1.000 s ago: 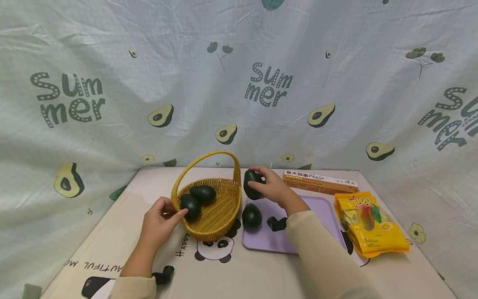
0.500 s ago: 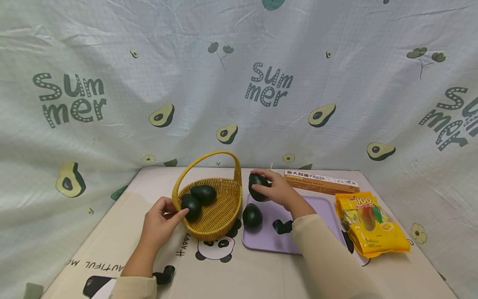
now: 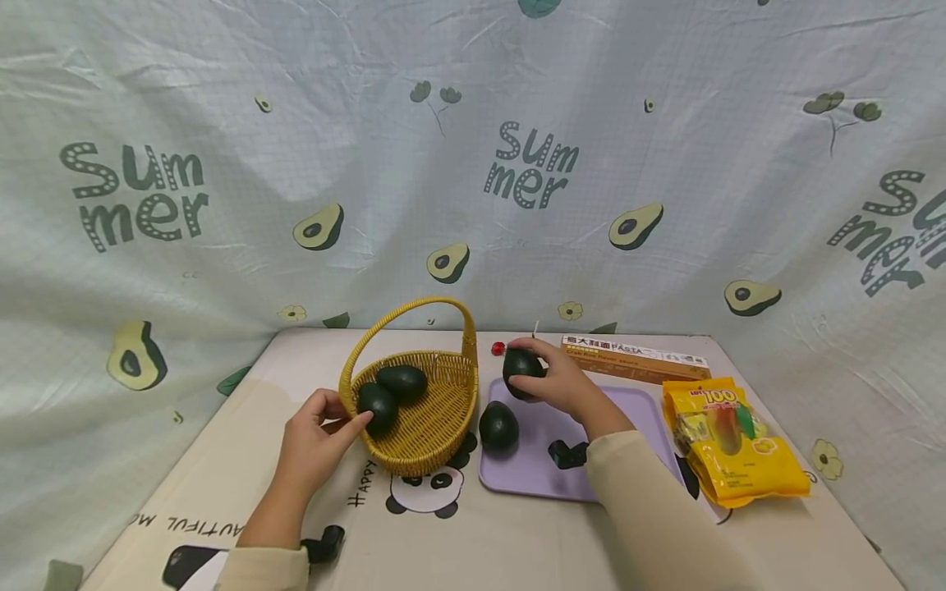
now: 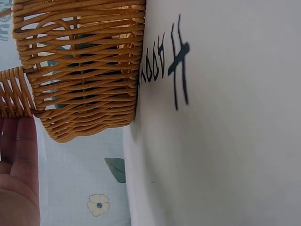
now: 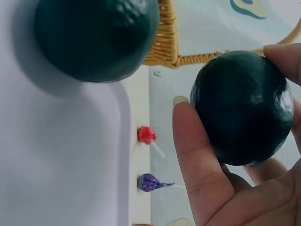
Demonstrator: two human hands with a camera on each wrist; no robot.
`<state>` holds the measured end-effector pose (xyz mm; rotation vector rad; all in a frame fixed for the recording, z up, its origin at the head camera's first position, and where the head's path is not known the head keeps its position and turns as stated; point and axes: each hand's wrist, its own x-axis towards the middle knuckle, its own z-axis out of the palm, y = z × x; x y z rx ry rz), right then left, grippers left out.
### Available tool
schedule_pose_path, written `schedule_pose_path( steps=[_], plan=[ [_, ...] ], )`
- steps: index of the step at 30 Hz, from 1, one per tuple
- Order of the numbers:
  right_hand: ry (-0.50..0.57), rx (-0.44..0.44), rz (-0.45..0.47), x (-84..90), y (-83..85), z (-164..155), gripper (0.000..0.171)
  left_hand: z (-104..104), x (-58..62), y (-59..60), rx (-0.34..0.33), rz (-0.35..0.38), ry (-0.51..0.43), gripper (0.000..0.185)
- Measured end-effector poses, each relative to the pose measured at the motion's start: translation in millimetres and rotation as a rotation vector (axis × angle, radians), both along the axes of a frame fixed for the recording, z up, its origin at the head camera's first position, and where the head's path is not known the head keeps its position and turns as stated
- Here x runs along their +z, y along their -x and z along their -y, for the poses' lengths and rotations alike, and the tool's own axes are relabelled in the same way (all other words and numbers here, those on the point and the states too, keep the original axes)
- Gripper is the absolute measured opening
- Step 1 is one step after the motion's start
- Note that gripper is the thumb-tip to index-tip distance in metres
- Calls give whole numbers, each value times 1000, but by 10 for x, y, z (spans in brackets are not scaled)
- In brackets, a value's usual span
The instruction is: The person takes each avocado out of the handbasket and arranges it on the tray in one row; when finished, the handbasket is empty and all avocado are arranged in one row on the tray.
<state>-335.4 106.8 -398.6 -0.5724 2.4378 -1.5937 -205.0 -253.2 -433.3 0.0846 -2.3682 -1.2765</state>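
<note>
Right hand [image 3: 563,386] grips 1 avocado [image 3: 521,366] over the tray [image 3: 636,406]; left hand [image 3: 314,443] pinches the basket [image 3: 436,419] rim. Best lower it gently beside the other avocado [image 3: 498,427], fingers clenched until it rests.

I see the basket [image 3: 432,410] left of the tray [image 3: 636,410], two avocados [image 3: 402,382] in it, a third [image 3: 498,427] on the tray's left edge, a box [image 3: 631,359] behind, a bag [image 3: 739,443] by the table's right edge.

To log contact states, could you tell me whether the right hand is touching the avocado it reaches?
Touching: the right wrist view shows the right hand gripping the avocado, its fingers against it.
</note>
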Motion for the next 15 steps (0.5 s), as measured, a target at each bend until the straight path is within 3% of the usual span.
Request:
schedule_pose_path(
  steps=[3,9,15],
  plan=[
    [-6,3,10,-38,0,-37,50,4,-3,-2,-8,-4,4,34],
    [-85,31,-13,-68,-43,-121,65,29,-31,3,-13,-18,2,36],
    [-145,34,-47,-113,-58,-180,68,45,-16,4,-26,-14,8,33]
  ],
)
